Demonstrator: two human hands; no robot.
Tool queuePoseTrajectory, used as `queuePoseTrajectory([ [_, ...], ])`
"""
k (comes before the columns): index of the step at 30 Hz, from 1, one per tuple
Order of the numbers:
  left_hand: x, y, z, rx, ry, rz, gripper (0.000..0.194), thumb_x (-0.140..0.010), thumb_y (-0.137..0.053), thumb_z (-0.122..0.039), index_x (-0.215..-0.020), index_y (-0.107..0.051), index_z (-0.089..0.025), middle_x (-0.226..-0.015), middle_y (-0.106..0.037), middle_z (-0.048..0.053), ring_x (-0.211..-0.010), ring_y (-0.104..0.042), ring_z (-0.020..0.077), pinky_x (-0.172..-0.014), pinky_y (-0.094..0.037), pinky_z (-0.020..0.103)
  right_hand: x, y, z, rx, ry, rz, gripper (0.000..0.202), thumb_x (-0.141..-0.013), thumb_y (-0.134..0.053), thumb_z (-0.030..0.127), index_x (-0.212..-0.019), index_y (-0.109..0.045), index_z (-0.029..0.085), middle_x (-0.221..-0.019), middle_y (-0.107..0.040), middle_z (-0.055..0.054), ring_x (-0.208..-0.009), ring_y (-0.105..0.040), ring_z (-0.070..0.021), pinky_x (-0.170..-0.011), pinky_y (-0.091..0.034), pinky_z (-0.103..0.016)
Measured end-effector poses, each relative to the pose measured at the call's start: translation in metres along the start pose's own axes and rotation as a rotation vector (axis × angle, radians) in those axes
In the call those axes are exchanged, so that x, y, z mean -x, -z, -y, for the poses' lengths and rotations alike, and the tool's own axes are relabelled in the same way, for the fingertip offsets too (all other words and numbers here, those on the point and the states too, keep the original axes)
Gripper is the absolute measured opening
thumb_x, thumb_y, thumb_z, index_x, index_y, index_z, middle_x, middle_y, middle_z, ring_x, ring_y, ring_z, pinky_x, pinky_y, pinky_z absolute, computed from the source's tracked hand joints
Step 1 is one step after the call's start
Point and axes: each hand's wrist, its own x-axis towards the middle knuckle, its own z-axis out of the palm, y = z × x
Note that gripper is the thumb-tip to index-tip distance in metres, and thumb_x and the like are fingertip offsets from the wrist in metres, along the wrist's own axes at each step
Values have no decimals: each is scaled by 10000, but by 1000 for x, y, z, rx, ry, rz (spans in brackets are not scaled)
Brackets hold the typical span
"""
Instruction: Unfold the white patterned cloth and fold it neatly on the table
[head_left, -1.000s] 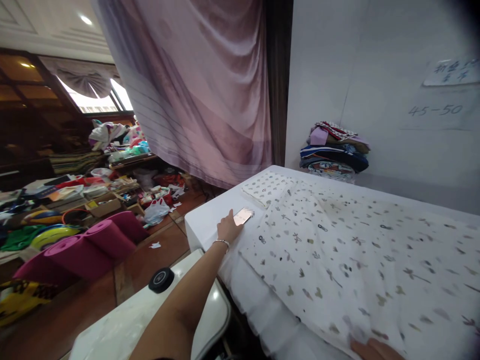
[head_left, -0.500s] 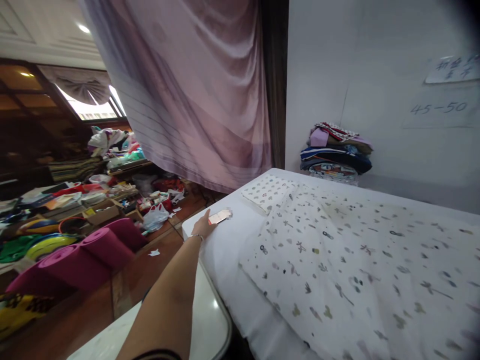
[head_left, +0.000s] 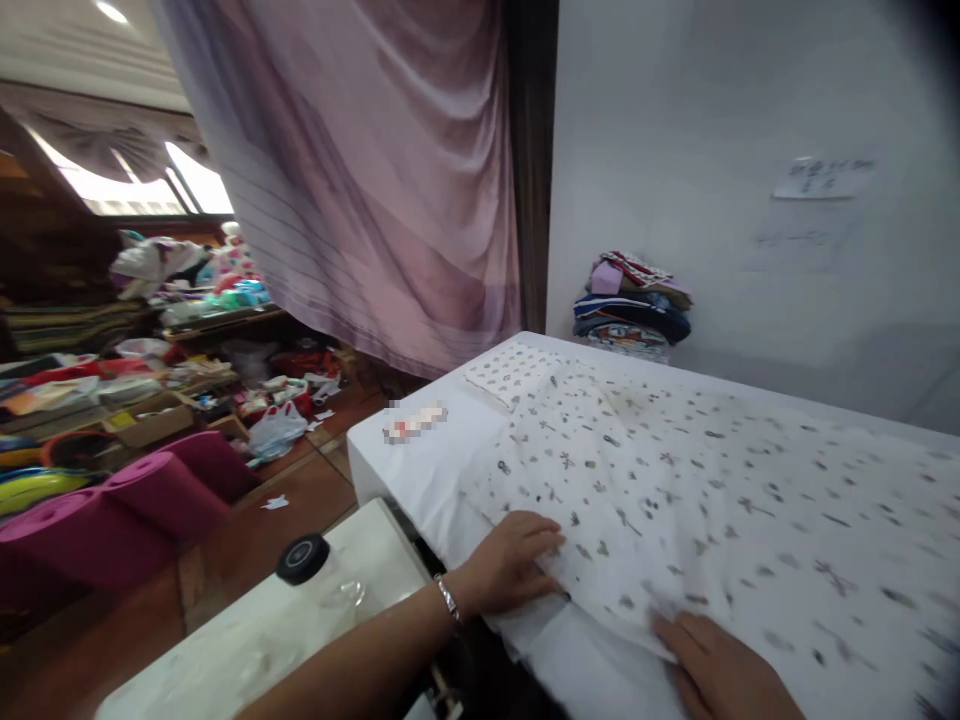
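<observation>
A white cloth with small plant-like prints (head_left: 645, 470) lies spread on the white-covered table (head_left: 435, 470). At its near edge, my left hand (head_left: 517, 563), with a silver bracelet at the wrist, has its fingers closed on the cloth. Further right, my right hand (head_left: 712, 660) pinches the same edge, slightly blurred. Near the far left corner of the table lies a small flat item (head_left: 415, 423), pixelated, pale and red. A piece of patterned fabric (head_left: 514, 375) lies beyond it, by the cloth's far corner.
At the lower left is a white side surface (head_left: 247, 640) bearing a black roll (head_left: 303, 558) and clear plastic. Pink rolls (head_left: 142, 510), boxes and bags crowd the floor at left. Folded fabrics (head_left: 634, 305) are stacked by the wall, beside a hanging curtain (head_left: 420, 180).
My left hand has let go of the flat item and come back to the cloth's near edge. My right hand has come into view there. The view has shifted right.
</observation>
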Motion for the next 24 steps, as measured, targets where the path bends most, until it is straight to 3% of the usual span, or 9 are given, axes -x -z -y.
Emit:
queuePoseTrajectory([
  [2,-4,-6,-18,-1,-132,92,484,-793,-575,-437,-1217,-466,-229,-1242,-544,97,-1112,-498,214,-962,-377,381,-5,17,20,82,-28,58,404,-772,-422,191,-1067,-633,369,-990,-656,-86,-871,-627,-272,-734,-560,-410],
  [4,-9,-8,-26,-33,-158,153,418,-799,-561,-341,-1191,-476,-221,-1239,-542,90,-1101,-495,214,-952,-371,377,-9,29,37,129,-68,113,363,-768,-389,132,-975,-653,271,-958,-637,-99,-862,-604,-263,-731,-534,-403],
  [8,-17,-10,-32,-114,-83,191,384,-755,-545,-195,-1135,-508,-226,-1167,-568,64,-1074,-493,212,-935,-369,367,-14,40,59,143,-100,179,347,-770,-371,80,-977,-613,216,-964,-594,-74,-874,-560,-225,-724,-477,-342],
  [12,-20,-15,-36,-180,14,175,443,-707,-502,-72,-1120,-525,-229,-1102,-577,57,-1041,-492,204,-911,-376,356,-18,42,70,170,-96,164,280,-788,-380,61,-888,-608,188,-909,-588,-71,-836,-537,-211,-708,-422,-314],
  [16,-23,-16,-23,-256,124,140,431,-718,-447,-33,-1079,-568,-234,-1109,-580,51,-1050,-493,204,-887,-386,351,-23,39,77,139,-94,81,210,-780,-459,94,-921,-579,194,-931,-581,-50,-855,-516,-190,-716,-390,-285],
  [20,-29,5,3,-384,235,103,331,-716,-413,-31,-874,-637,-217,-982,-633,53,-944,-557,210,-825,-425,343,-29,20,79,181,-51,26,149,-819,-450,133,-909,-554,191,-901,-572,-41,-814,-501,-180,-681,-379,-279],
  [22,-28,18,15,-443,198,-2,354,-688,-397,-15,-839,-642,-220,-994,-642,46,-980,-557,214,-855,-422,347,-31,10,79,202,-17,-11,149,-841,-432,142,-924,-547,187,-893,-568,-47,-803,-494,-182,-682,-380,-285],
  [24,-21,27,25,-464,150,-34,377,-653,-394,-15,-814,-653,-237,-977,-659,30,-989,-567,215,-868,-429,355,-30,5,80,197,22,-53,179,-852,-436,170,-999,-535,188,-910,-566,-55,-818,-487,-190,-696,-385,-296],
])
